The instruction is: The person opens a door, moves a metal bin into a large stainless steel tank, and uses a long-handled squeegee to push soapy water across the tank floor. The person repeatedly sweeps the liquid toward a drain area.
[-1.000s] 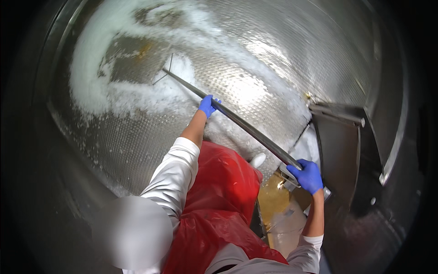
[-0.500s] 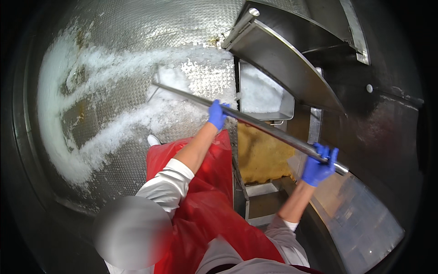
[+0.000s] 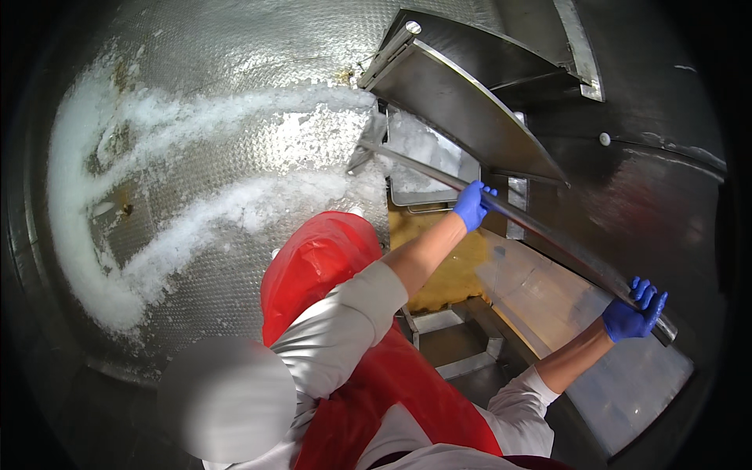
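Note:
Both of my hands wear blue gloves and grip the long metal handle of a scraper [image 3: 555, 238]. My left hand [image 3: 471, 206] closes around the middle of the handle, and my right hand [image 3: 633, 315] wraps it near its lower right end. The crosswise blade [image 3: 362, 159] at the far end rests at the edge of the metal floor, beside a metal tub [image 3: 421, 198]. White crushed ice [image 3: 427, 149] lies heaped inside the tub. More ice [image 3: 235, 205] is spread over the floor in a band.
Left of me stretches a textured metal floor [image 3: 196, 266] with ice along its far left rim. Raised metal panels [image 3: 478, 102] stand behind the tub. A yellowish surface [image 3: 427, 270] and a pale sheet [image 3: 619, 384] lie to the right. My red apron [image 3: 321, 251] hangs in front.
Both hands have drawn the scraper rightward. Its blade has gone from mid-floor to the tub's edge, and the ice in the tub looks more heaped and uneven.

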{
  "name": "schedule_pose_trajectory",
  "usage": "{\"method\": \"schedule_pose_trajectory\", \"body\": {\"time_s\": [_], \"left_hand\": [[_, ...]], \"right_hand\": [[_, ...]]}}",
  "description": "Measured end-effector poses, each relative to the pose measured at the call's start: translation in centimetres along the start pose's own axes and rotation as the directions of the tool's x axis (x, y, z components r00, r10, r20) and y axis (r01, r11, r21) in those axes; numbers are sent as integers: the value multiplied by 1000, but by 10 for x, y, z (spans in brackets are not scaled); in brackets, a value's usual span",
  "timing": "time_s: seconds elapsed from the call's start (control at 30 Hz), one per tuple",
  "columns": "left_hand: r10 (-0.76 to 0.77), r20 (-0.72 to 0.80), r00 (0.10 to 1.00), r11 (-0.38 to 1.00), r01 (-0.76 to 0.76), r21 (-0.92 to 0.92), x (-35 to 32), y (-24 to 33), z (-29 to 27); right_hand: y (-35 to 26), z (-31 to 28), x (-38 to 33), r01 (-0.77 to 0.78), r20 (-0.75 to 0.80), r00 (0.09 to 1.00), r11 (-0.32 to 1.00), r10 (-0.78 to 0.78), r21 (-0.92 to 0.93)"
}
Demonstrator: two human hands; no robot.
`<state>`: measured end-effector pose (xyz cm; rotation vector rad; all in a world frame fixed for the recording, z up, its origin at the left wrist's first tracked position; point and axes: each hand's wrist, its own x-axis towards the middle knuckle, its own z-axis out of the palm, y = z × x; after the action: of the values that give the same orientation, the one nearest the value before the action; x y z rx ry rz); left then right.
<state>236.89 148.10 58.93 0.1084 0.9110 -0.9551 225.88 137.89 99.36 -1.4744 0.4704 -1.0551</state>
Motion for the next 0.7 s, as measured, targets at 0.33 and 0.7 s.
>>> {"method": "schedule_pose_trajectory", "body": {"time_s": [0.33, 0.7], "left_hand": [[476, 9, 879, 871, -473, 137, -219, 183, -301], [558, -659, 505, 775, -601, 196, -447, 481, -622]], "right_hand": [[101, 21, -234, -604, 294, 797, 683, 527, 412], [191, 327, -587, -874, 560, 476, 436, 678, 216]]}}
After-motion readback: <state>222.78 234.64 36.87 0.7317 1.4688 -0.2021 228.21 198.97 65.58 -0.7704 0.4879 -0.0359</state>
